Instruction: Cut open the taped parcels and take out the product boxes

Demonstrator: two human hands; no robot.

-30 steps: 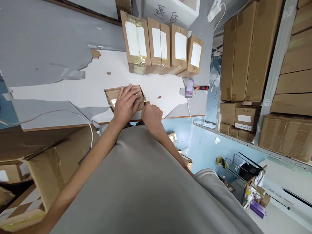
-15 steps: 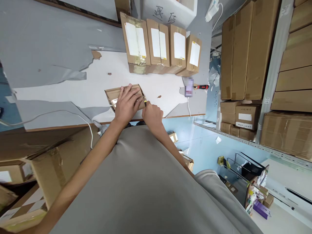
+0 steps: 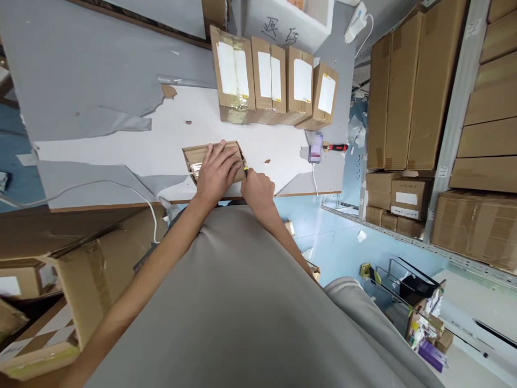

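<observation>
A small cardboard box (image 3: 229, 145) lies on the worktable near its front edge, with a shiny strip of tape or label on its left part. My left hand (image 3: 218, 171) rests over the box, fingers stretched out flat on its top. At the box's right edge, my right hand (image 3: 258, 189) is closed round a black-and-yellow tool (image 3: 246, 171) that looks like a utility knife. Most of this tool is hidden in the fist, and its tip meets the box's side.
Several labelled cartons (image 3: 264, 75) stand in a row behind the box, in front of a white foam bin (image 3: 283, 27). A phone (image 3: 315, 148) on a cable and a red-and-black handled tool (image 3: 337, 147) lie right. A large open carton (image 3: 92, 264) stands at the left; shelves hold boxes (image 3: 398, 97).
The whole view has shifted slightly, so things sit a little further right. Both hands keep nearly the same place on the box.
</observation>
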